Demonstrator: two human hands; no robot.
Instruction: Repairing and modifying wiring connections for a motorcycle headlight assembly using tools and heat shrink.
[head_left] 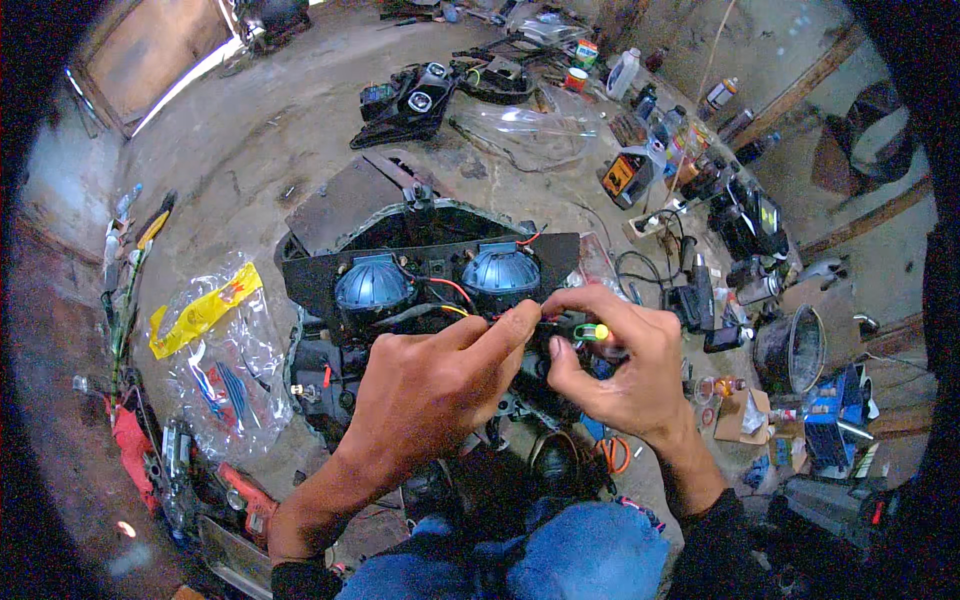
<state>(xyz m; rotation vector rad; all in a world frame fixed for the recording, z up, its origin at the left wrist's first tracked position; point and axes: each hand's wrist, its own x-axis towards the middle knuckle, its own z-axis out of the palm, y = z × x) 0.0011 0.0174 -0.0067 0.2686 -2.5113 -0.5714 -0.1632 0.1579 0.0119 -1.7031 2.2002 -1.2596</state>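
Note:
Two blue domed lamp units (374, 284) sit side by side on a black panel (312, 290) across a dark housing. A red wire (452, 286) and a yellow wire (455, 310) run from between them toward my left hand (430, 385). That hand is closed in a pinch at the wires; its fingertips are partly hidden. Close beside it is my right hand (630, 365), its index fingertip near the left fingertips and its thumb bent below. A small yellow-green object (592, 332) shows among the curled right fingers; its kind is unclear.
A clear plastic bag with a yellow label (205, 312) lies to the left. Orange-handled scissors (615, 455) lie near my right wrist. Bottles, cans, a heat gun (697, 295) and a black bucket (790, 350) crowd the right. Another lamp assembly (405, 105) lies farther back.

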